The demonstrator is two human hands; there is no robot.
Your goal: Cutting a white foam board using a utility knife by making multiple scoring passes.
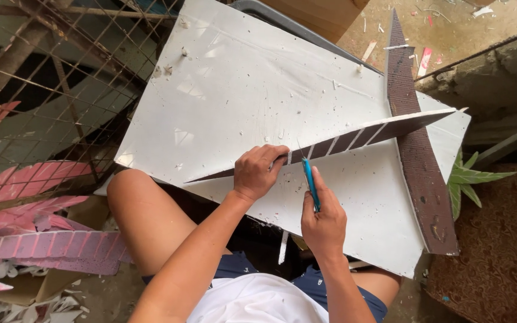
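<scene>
While we sit with our knees up under it, the big white foam board (240,96) rests across our lap and fills the middle of the frame. Our left hand (258,172) is curled down onto the long brown strip (354,139), fingers clenched over its near edge at center frame, pinning it flat on the board. That strip is a thin tapered wedge with white cross lines, running from lower left up to a point at the right. Our right hand (324,224) is just beside the left, wrapped around a slim blue cutter (311,182), its tip up against the strip's lower edge. A second brown strip (417,155) stands almost vertical on the right side of the frame, and the first one's tip lies across it. Pink leaf-shaped cutouts (25,179) are piled at the left edge in front of a wire grid (73,66), and a green leaf cutout (471,178) pokes out at the right, near the board's corner.
</scene>
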